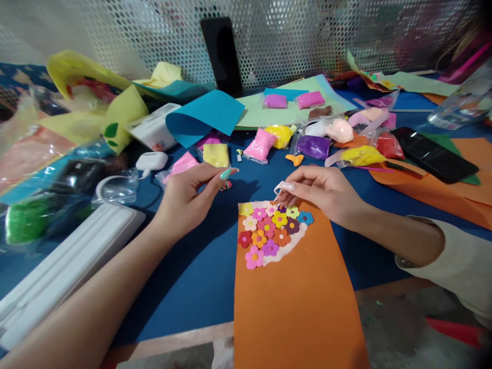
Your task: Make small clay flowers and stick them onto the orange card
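An orange sheet of paper (295, 307) reaches past the table's front edge, its upper part covered with several small colourful clay flowers (266, 227). A pale pink clay band (286, 246) curves along their lower right side. My right hand (323, 192) is closed over the sheet's top edge, pinching a thin white looped piece (280, 190); its exact kind is unclear. Left of the sheet, my left hand (192, 197) hovers with thumb and forefinger pressed together. Whatever sits at those fingertips is too small to name. Just beyond them lie tiny coloured bits (226, 185) on the blue table.
Packets of coloured clay (313, 147) lie scattered behind the sheet. A black phone (221, 54) leans on the perforated metal panel (284, 31); another dark phone (434, 154) lies right. A long white case (69, 271), earbud case (151, 162) and blue paper (205, 118) occupy the left.
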`<state>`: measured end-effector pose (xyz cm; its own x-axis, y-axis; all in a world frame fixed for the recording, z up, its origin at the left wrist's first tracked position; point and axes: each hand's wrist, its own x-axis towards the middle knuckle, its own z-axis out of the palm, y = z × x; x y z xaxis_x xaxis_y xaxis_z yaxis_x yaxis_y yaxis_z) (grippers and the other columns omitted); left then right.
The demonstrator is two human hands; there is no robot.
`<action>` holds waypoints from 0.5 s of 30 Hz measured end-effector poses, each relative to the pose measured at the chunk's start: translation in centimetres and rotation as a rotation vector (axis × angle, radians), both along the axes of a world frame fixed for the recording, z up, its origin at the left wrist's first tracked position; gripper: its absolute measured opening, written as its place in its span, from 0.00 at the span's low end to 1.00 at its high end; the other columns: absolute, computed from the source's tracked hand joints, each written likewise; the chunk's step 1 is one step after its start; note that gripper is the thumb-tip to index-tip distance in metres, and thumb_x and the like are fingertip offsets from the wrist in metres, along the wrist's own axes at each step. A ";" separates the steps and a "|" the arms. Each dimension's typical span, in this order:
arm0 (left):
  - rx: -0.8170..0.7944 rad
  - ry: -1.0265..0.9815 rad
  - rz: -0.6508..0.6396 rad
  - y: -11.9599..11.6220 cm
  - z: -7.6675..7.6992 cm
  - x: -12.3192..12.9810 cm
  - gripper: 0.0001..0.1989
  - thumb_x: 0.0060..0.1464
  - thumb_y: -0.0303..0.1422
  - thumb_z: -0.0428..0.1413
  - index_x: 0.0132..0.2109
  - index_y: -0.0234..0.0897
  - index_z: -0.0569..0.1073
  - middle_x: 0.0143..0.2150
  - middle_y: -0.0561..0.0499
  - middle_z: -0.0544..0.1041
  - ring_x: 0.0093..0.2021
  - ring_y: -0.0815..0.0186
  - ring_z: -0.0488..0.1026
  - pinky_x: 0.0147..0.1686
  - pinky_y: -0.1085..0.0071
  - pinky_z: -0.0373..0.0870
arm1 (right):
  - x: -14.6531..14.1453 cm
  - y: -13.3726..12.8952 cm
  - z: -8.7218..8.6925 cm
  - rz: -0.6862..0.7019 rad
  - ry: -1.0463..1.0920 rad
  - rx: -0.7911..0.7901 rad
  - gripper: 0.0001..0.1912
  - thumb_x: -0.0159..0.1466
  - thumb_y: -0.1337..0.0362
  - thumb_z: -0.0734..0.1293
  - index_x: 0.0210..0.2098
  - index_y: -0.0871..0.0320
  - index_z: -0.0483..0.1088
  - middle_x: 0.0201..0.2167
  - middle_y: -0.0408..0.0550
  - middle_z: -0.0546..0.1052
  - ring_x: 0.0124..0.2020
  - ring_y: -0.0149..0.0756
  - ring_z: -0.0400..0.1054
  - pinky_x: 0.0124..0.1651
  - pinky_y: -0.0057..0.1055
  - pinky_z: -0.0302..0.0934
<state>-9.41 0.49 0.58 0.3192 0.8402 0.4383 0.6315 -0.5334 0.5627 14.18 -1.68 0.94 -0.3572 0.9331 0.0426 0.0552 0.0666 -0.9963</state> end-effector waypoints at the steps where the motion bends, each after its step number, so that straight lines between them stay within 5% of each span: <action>1: -0.029 -0.025 0.010 0.0 0.1 0.1 0.14 0.57 0.37 0.49 0.40 0.36 0.77 0.30 0.50 0.78 0.29 0.68 0.73 0.27 0.75 0.68 | 0.0 0.0 0.0 -0.002 -0.003 0.001 0.05 0.59 0.66 0.65 0.28 0.62 0.70 0.25 0.46 0.77 0.28 0.30 0.73 0.31 0.25 0.67; 10: -0.126 -0.141 0.078 -0.5 0.4 0.4 0.11 0.51 0.37 0.55 0.40 0.38 0.77 0.38 0.48 0.80 0.36 0.63 0.75 0.36 0.67 0.74 | -0.1 0.0 0.1 -0.021 -0.042 -0.022 0.05 0.59 0.67 0.65 0.28 0.61 0.71 0.25 0.45 0.77 0.27 0.30 0.73 0.31 0.25 0.67; 15: -0.130 -0.254 0.086 -0.5 0.1 0.6 0.05 0.44 0.36 0.60 0.29 0.41 0.74 0.28 0.52 0.77 0.29 0.64 0.73 0.31 0.65 0.74 | 0.0 -0.1 0.1 -0.019 -0.056 -0.018 0.05 0.58 0.66 0.66 0.28 0.61 0.71 0.25 0.45 0.77 0.27 0.30 0.73 0.31 0.25 0.67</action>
<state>-8.77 -0.02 0.72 0.1378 0.9136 0.3824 0.5014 -0.3973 0.7686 14.17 -1.74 1.02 -0.3406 0.9402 0.0062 0.1118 0.0470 -0.9926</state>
